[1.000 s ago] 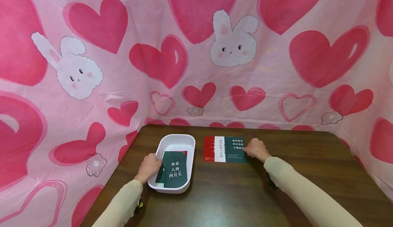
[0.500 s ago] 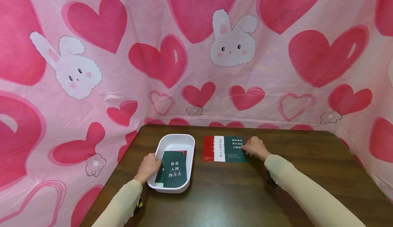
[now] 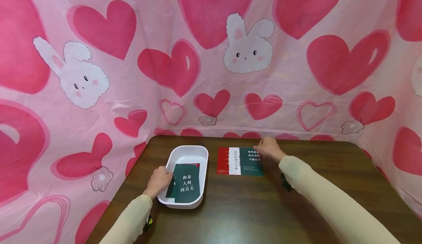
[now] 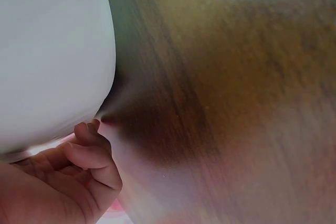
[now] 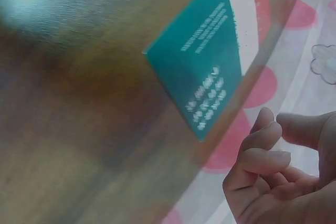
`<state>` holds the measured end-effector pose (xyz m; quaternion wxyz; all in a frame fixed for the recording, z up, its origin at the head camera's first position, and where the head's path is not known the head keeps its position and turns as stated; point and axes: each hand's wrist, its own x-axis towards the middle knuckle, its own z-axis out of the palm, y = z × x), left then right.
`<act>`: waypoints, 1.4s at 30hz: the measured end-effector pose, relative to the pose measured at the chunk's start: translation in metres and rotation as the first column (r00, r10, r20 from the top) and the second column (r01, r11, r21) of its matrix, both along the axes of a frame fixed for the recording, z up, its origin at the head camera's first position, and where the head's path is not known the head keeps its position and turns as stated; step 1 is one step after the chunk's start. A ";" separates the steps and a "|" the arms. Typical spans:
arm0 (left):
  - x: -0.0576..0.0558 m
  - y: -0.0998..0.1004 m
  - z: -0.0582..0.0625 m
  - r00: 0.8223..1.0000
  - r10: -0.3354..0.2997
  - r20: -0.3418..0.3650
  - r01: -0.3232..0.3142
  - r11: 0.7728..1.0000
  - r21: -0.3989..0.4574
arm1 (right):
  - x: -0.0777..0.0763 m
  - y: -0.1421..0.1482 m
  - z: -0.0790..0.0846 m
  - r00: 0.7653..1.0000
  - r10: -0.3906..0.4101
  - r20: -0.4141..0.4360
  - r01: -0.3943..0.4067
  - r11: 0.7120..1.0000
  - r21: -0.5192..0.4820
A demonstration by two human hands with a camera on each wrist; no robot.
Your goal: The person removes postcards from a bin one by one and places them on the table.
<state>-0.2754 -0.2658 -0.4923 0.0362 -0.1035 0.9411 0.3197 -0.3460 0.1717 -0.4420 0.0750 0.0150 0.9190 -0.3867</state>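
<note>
My left hand [image 3: 158, 181] grips the left rim of a white plastic tray [image 3: 188, 155], its fingers curled at the edge in the left wrist view. Several printed cards lie in it, with a dark green card [image 3: 187, 197] on top and a red corner peeking out behind. To the right, a red card [image 3: 222, 165], a white card [image 3: 234, 167] and a dark green card [image 3: 251, 169] overlap in a row on the table. My right hand [image 3: 270, 149] is over the green card's upper right corner. Its fingers [image 5: 257, 158] are curled, thumb near index finger, and hold nothing.
The brown wood-grain table [image 3: 237, 207] carries the tray and the cards. A pink cloth [image 3: 184, 112] with hearts and rabbits hangs behind the table and along its sides.
My right hand has moved from the green card's right edge up and left to its upper corner. The left hand stays on the tray. The cards lie as before.
</note>
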 end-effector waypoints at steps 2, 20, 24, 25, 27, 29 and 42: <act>0.000 0.000 -0.001 1.000 0.000 0.002 0.000 1.000 0.002 | -0.001 -0.005 0.006 1.000 0.008 -0.007 -0.008 1.000 0.005; -0.002 0.000 0.000 1.000 0.007 0.014 -0.007 1.000 0.009 | -0.011 -0.059 0.052 0.981 0.176 -0.086 -0.166 0.980 0.113; -0.002 0.000 0.000 1.000 0.005 0.009 -0.005 1.000 0.000 | -0.011 -0.074 0.061 0.978 0.193 -0.077 -0.183 0.976 0.117; -0.003 0.000 0.000 1.000 0.002 0.007 -0.002 1.000 -0.001 | -0.010 -0.078 0.063 0.977 0.198 -0.078 -0.188 0.975 0.116; -0.003 0.000 0.000 1.000 -0.002 0.004 0.002 1.000 -0.003 | -0.009 -0.088 0.067 0.978 0.194 -0.071 -0.186 0.976 0.113; -0.003 0.000 0.001 1.000 -0.003 0.004 0.003 1.000 -0.004 | -0.008 -0.097 0.072 0.978 0.194 -0.077 -0.187 0.978 0.091; -0.002 0.000 0.002 1.000 0.002 0.015 -0.002 1.000 0.007 | -0.001 -0.150 0.085 0.966 0.251 -0.061 -0.252 0.968 -0.017</act>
